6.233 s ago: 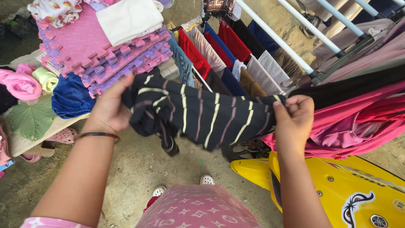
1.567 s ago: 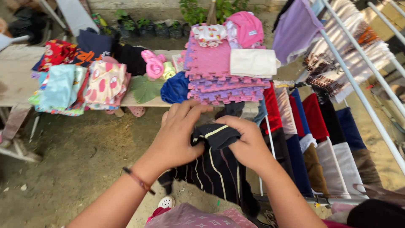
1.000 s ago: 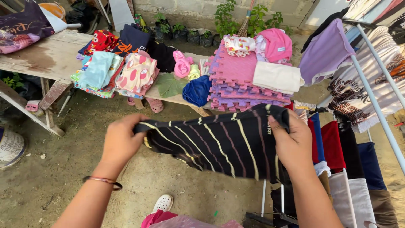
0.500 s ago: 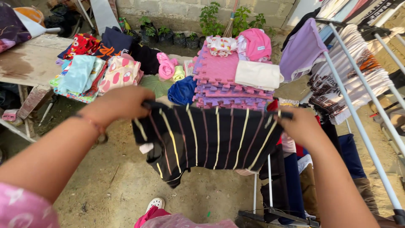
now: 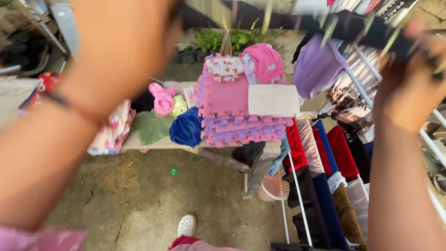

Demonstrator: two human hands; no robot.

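Outdoors on bare dirt ground, a wooden surface [image 5: 153, 143] carries a stack of pink and purple foam mats [image 5: 232, 104], a blue bundle [image 5: 186, 128] and rolled pink cloth [image 5: 162, 98], with a white drying rack [image 5: 297, 195] of hung clothes beside it. Raised close and blurred, the left hand [image 5: 123, 39] and right hand [image 5: 411, 76] each grip the dark striped garment [image 5: 353, 28] stretched across the top

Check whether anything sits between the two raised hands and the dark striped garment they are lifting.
Nothing visible does. The left hand and right hand each grip an end of the dark striped garment directly, raised high and motion-blurred. The stack of foam mats and the drying rack lie well below it.
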